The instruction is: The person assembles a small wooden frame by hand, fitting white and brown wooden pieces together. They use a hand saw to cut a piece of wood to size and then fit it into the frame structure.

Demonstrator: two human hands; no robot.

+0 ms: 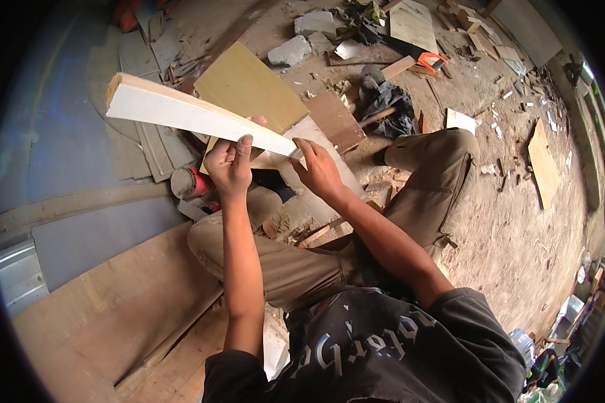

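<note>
A long wooden strip with a white face and a bare wood edge slants across in front of me, its wider end up at the left. My left hand is closed around its lower edge, thumb laid against the white face. At the narrow right end, my right hand has its fingers closed on the strip's tip. Beneath the hands lie a mustard-coloured board, a brown board and a pale plank, partly hidden by the strip and my arms. Beside my left wrist stands a red can.
A handsaw with an orange and black handle lies on the dirt floor at the far right. Near it are a black plastic bag, grey stone pieces and wood scraps. Large curved plywood lies at my left.
</note>
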